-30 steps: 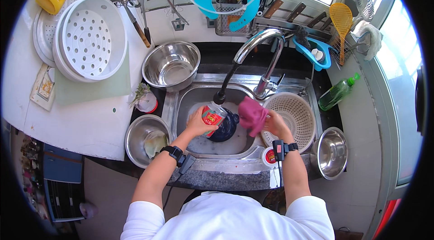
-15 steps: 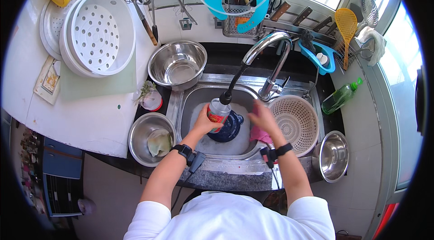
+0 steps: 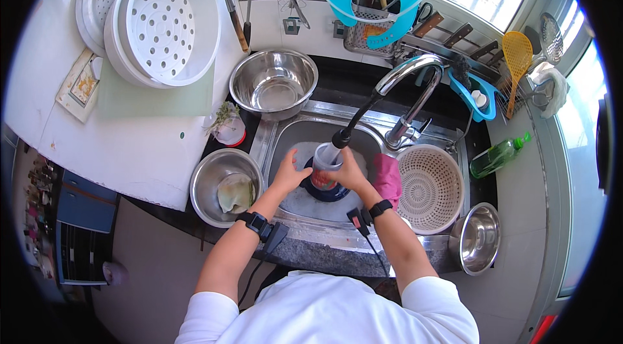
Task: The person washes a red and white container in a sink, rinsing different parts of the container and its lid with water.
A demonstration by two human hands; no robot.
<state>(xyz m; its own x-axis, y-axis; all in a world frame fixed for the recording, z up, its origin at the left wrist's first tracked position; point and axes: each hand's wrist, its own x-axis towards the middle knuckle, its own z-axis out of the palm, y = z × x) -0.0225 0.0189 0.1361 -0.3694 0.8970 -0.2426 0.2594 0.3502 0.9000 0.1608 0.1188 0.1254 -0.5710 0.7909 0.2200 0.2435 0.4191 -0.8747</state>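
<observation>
A clear jar [image 3: 322, 180] with a red and green label stands under the running tap, over a dark blue round thing [image 3: 328, 196] in the sink. Water from the black spout [image 3: 341, 138] pours into its mouth. My right hand [image 3: 351, 174] grips the jar from the right side. To its left, my left hand [image 3: 290, 173] is open with fingers spread; the thumb comes close to the jar, and I cannot tell if it touches. A pink cloth [image 3: 387, 182] hangs over the right rim of the sink [image 3: 279, 149], whose water looks whitish.
Right of the sink sits a beige colander [image 3: 428, 191], with a steel bowl [image 3: 476, 240] tilted beside it. A green bottle [image 3: 500, 157] stands behind. On the left are two steel bowls [image 3: 226, 166] [image 3: 272, 78] and a potted plant [image 3: 228, 130].
My right hand has come off the pink cloth's side and taken hold of the jar. My left hand has let go of it. The view has shifted slightly.
</observation>
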